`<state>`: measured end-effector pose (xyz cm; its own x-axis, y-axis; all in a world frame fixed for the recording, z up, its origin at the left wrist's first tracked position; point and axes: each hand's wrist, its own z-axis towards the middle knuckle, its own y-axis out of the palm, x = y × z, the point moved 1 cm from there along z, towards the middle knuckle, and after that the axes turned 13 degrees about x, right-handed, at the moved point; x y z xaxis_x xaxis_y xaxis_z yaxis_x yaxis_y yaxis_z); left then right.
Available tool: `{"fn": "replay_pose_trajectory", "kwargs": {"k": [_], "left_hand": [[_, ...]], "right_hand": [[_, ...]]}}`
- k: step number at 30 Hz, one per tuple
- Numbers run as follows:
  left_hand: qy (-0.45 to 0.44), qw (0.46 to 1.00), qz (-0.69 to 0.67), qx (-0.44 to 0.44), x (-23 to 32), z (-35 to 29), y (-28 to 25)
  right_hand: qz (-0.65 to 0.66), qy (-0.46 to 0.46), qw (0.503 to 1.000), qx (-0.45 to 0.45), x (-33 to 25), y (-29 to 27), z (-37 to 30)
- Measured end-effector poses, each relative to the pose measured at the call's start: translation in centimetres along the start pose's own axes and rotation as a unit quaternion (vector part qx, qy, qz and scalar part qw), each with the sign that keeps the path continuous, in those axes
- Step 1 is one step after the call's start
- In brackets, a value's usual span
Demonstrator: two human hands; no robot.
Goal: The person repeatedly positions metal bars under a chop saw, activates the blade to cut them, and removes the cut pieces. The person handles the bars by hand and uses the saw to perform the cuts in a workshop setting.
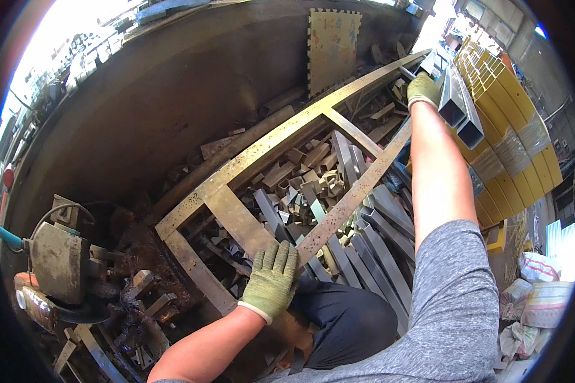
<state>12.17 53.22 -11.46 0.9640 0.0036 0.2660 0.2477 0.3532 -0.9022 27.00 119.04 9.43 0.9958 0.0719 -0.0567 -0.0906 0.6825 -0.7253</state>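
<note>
Below me, a long metal frame (354, 189) with crossbars slants from near left to far right, its surface speckled with dark spots. My left hand (271, 279), in a green work glove, lies flat on the frame's near corner, fingers stretched out. Out at the far end, my gloved right hand (423, 90) reaches beside two square metal tubes (455, 101) with hollow ends facing me. Its fingers are mostly hidden, so I cannot tell what they grip. Beneath the frame lie many short cut-offs (319, 169) and longer dark steel bars (380, 255).
A cutting machine (57, 262) with a dark disc stands at near left. Stacked yellow metal parts (501, 140), partly wrapped in plastic, rise on the right. Woven sacks (549, 303) sit at lower right. A foam mat (333, 51) leans against the dark back wall (191, 83).
</note>
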Motion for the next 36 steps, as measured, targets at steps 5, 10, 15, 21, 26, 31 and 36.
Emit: {"fn": "replay_pose_trajectory", "kwargs": {"k": [5,10,15,21,26,31,36], "left_hand": [[-0.005,1.000,-0.009,0.003,-0.1,-0.1,0.2],[-0.006,1.000,-0.012,0.014,-0.1,-0.3,0.6],[-0.011,0.999,-0.020,0.030,-0.2,-0.5,0.7],[-0.016,0.999,-0.017,0.025,-0.2,-1.0,0.4],[-0.031,0.997,-0.055,0.033,0.1,-1.2,-0.4],[-0.018,0.998,-0.052,0.040,-0.1,-1.3,-0.3],[-0.077,0.972,-0.186,0.124,-1.0,-2.2,-0.3]], "right_hand": [[-0.051,-0.094,0.993,0.053,4.0,4.9,0.8],[-0.007,-0.121,0.992,0.044,2.6,2.7,-3.7],[0.025,-0.139,0.990,-0.010,-4.0,-3.8,-11.4],[0.092,-0.229,0.969,0.000,-9.8,-9.6,-20.4],[0.142,-0.251,0.957,-0.005,-12.2,-13.3,-26.5],[0.185,-0.276,0.942,-0.055,-13.0,-15.7,-28.9],[0.160,-0.262,0.944,-0.117,-11.6,-16.5,-29.9]]}}
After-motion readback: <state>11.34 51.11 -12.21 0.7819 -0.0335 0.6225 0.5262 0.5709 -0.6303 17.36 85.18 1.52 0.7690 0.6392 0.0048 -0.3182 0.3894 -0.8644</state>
